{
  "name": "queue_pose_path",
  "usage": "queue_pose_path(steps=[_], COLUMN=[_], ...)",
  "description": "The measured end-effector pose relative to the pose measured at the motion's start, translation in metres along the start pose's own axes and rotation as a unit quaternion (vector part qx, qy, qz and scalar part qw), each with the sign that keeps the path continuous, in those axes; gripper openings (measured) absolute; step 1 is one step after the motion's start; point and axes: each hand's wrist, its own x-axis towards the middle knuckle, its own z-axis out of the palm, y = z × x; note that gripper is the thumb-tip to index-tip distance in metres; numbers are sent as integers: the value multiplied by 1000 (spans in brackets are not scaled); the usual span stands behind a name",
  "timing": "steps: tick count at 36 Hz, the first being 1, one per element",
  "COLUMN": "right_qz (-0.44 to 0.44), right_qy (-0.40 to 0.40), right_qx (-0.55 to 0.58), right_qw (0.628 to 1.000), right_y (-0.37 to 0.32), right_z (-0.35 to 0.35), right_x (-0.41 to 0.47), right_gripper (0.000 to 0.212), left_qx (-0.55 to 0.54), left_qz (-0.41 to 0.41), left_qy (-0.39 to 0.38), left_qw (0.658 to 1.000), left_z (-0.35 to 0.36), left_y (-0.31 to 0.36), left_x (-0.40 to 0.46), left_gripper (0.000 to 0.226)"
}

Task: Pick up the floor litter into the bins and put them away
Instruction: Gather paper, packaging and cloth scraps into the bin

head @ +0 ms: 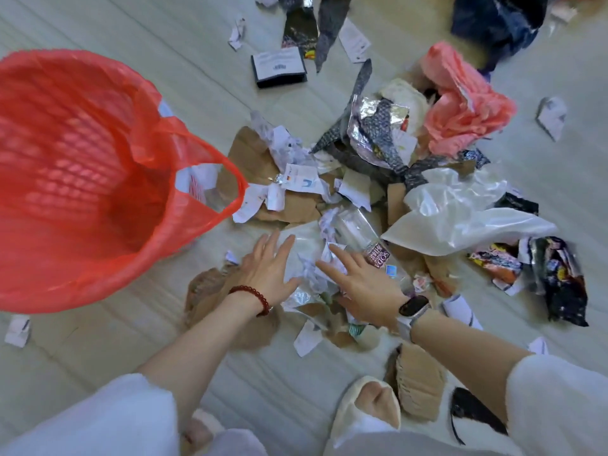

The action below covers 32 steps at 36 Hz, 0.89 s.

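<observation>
Two hands over the mess
Left hand (268,269) and right hand (362,284) – fingers spread, holding nothing – crumpled paper (311,269) lies between them.

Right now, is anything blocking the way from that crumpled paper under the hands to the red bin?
Nothing visible does. Both hands, left hand and right hand, are open over the crumpled paper, and the red-lined bin stands open just to the left, with only flat scraps between.

Red-lined mesh bin (82,179) tilted open at left, beside scattered paper, foil, plastic litter (358,192) on floor.
</observation>
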Motion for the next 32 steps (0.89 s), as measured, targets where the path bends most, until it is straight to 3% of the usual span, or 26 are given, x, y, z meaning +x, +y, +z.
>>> queue_pose_path(steps=[4,8,10,13,15,17,23,28,32], right_qz=[6,34,45,49,42,43,167,179,180], right_qy=[6,32,34,49,98,147,240,253,285], right_qx=[-44,-69,-56,-30,18,80,277,315,344], right_qw=[999,996,997,997,994,985,915,897,876], right_y=[8,4,5,14,20,22,12,9,5], right_z=[26,34,34,35,36,38,28,18,4], right_x=[17,25,24,19,16,15,15,15,14], right_gripper=[84,77,65,49,36,22,19,33,28], left_qx=[31,66,51,-69,-173,-209,-131,-101,-111], left_qz=[-19,-8,-9,-18,-9,7,19,58,141], left_qy=[33,108,138,149,154,166,227,278,313], left_qw=[999,992,989,986,973,964,965,953,933], left_z=[15,28,31,26,20,16,12,7,-1], left_y=[-17,-25,-25,-31,-34,-35,-34,-37,-36], left_x=[28,38,41,43,41,36,25,12,-2], left_gripper=[101,106,100,79,65,49,23,23,28])
